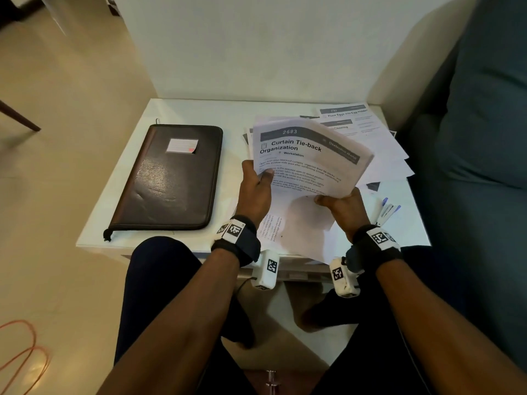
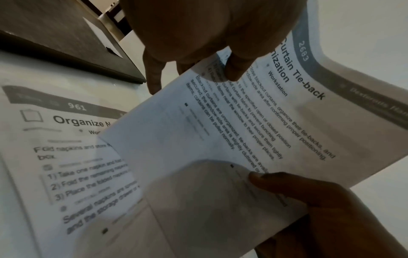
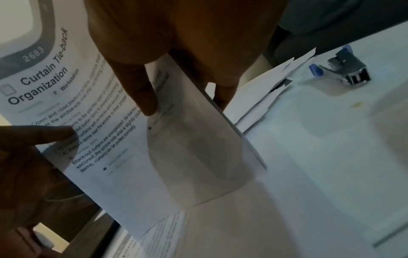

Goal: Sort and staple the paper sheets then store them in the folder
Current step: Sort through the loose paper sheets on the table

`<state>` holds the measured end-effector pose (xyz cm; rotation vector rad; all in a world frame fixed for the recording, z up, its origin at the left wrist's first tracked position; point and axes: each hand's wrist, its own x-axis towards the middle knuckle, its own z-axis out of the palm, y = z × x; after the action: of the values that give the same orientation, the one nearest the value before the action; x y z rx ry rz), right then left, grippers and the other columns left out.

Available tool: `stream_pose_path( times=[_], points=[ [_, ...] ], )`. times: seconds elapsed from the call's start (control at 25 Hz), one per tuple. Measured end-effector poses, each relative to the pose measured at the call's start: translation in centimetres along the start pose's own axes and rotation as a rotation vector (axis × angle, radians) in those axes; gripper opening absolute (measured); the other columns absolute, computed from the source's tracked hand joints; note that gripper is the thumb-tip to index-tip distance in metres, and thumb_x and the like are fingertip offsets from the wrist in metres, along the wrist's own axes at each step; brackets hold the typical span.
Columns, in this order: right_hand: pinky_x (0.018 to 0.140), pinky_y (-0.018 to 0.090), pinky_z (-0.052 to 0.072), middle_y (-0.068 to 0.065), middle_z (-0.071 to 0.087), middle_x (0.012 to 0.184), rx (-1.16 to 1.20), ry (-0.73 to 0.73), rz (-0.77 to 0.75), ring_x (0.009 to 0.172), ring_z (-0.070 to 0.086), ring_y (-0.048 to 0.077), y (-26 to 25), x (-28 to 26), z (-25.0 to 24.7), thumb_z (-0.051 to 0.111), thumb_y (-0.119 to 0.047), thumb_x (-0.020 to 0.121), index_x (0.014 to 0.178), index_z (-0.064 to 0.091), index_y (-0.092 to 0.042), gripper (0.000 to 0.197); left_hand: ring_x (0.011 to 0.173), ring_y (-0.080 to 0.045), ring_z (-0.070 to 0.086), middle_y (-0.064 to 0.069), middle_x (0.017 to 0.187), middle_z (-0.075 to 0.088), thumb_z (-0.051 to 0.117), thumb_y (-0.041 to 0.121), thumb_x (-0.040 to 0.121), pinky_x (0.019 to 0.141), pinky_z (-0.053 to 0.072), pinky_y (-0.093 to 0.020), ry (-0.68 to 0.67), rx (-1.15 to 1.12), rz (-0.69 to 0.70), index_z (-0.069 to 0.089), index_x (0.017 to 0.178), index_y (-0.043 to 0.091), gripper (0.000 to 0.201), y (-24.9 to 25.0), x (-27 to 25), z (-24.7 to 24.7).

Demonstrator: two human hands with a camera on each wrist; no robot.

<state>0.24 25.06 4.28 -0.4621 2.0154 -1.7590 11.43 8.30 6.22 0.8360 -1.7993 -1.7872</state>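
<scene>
— Fingers first?
— Left hand [image 1: 254, 192] pinching the left edge of the held sheets [image 1: 309, 158]: thumb on top over the printed lines, remaining fingers curled beneath, paper clamped between. Right hand [image 1: 346, 208] gripping the lower right corner of the same sheets, thumb on the printed face, fingers behind the paper.
— Confirmed from the wrists?
— Yes. Left wrist view: thumb [image 2: 235, 69] pressed on the text near upper centre, other fingertips poking out under the edge. Right wrist view: thumb [image 3: 138, 92] flat on the page at centre, another fingertip visible behind the paper's edge.
— And the sheets themselves?
— Raised off the table [image 1: 176, 109], bowed upward, centre of the head frame, top page headed "Curtain Tie-back Organization", number 2683. How many pages in the grip: cannot tell.
— Farther out?
— Sheet headed 961 [image 2: 66, 139] lying flat below the hands. Loose scattered papers [image 1: 379, 149] toward the upper right, partly under the held sheets. Stapler [image 3: 344, 69], grey with blue ends, upper right of the right wrist view, apart from the fingers. Dark folder [image 1: 168, 178] closed, flat at centre left, white label on its cover, well apart from both hands.
</scene>
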Motion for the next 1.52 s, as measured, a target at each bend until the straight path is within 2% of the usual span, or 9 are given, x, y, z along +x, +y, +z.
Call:
stream_pose_path(
  times=[0.24,0.36,0.48,0.64,0.8,1.04,1.24,1.36,1.52],
  points=[
    [0.088,0.039,0.059,0.004,0.074,0.107,0.035,0.055,0.004,0.103,0.068,0.025,1.0,0.1,0.1,0.075,0.002,0.083,0.099,0.071,-0.031,0.037,0.104,-0.004,0.060,0.002,0.118,0.061,0.048,0.015,0.107,0.067,0.051,-0.005,0.050,-0.058,0.002,0.036,0.126,0.008,0.024,-0.4,-0.3,0.2],
    [0.086,0.040,0.058,0.000,0.072,0.100,-0.011,0.069,0.067,0.098,0.067,0.023,1.7,-0.6,0.4,0.074,0.001,0.084,0.090,0.068,-0.032,0.034,0.108,-0.010,0.061,0.003,0.119,0.061,0.048,0.014,0.107,0.066,0.052,-0.007,0.041,-0.052,-0.042,0.036,0.124,0.011,0.021,-1.2,-0.5,0.2],
    [0.078,0.031,0.056,-0.001,0.071,0.098,-0.001,0.086,0.054,0.094,0.066,0.016,2.2,-0.4,0.4,0.072,0.002,0.085,0.090,0.066,-0.032,0.034,0.106,-0.011,0.061,-0.001,0.121,0.062,0.049,0.015,0.107,0.067,0.052,-0.008,0.040,-0.077,-0.056,0.037,0.123,0.010,0.022,-1.4,-0.3,0.2],
    [0.081,0.038,0.058,0.004,0.073,0.099,-0.009,0.066,0.079,0.098,0.067,0.027,2.2,0.1,0.2,0.075,-0.001,0.084,0.096,0.068,-0.027,0.029,0.103,-0.010,0.063,-0.004,0.119,0.063,0.051,0.022,0.107,0.068,0.053,-0.010,-0.009,-0.089,-0.035,0.036,0.123,0.010,0.024,-1.1,-0.1,0.4],
    [0.082,0.041,0.058,0.001,0.079,0.093,0.071,0.092,-0.023,0.092,0.072,0.025,-0.4,0.7,-0.7,0.074,0.005,0.083,0.096,0.076,-0.020,0.028,0.103,-0.010,0.063,0.000,0.118,0.064,0.050,0.025,0.108,0.067,0.053,-0.010,-0.016,-0.081,-0.019,0.038,0.119,0.015,0.019,-1.2,0.0,-0.3],
    [0.078,0.030,0.061,-0.003,0.079,0.094,0.126,0.059,-0.094,0.089,0.074,0.014,-2.6,0.4,-0.2,0.074,0.012,0.080,0.099,0.074,-0.024,0.041,0.117,-0.014,0.059,0.002,0.123,0.063,0.051,0.019,0.107,0.072,0.051,-0.010,-0.105,-0.055,-0.046,0.038,0.120,0.020,0.018,-1.8,-0.6,-1.0],
    [0.075,0.024,0.061,-0.007,0.079,0.090,0.143,0.085,-0.112,0.085,0.073,0.007,-2.6,0.4,-0.5,0.074,0.015,0.079,0.096,0.073,-0.025,0.043,0.119,-0.019,0.062,-0.002,0.127,0.061,0.061,0.010,0.088,0.088,0.058,-0.031,-0.067,-0.154,0.142,0.043,0.127,0.033,0.049,1.3,0.2,-2.2],
    [0.078,0.025,0.061,-0.007,0.079,0.093,0.149,0.075,-0.119,0.088,0.073,0.010,-2.3,0.4,-0.4,0.074,0.015,0.079,0.098,0.072,-0.025,0.044,0.114,-0.032,0.066,-0.011,0.125,0.065,0.057,0.008,0.095,0.090,0.060,-0.050,-0.118,-0.218,0.219,0.048,0.129,0.023,0.039,3.4,0.8,-2.2],
    [0.080,0.028,0.061,-0.004,0.078,0.097,0.126,0.056,-0.121,0.093,0.072,0.013,-2.0,0.7,-0.5,0.071,0.016,0.081,0.103,0.072,-0.026,0.047,0.112,-0.030,0.069,-0.007,0.122,0.069,0.056,0.016,0.104,0.092,0.060,-0.052,-0.110,-0.191,0.194,0.051,0.124,0.021,0.021,3.5,0.9,-1.5]
  ],
)
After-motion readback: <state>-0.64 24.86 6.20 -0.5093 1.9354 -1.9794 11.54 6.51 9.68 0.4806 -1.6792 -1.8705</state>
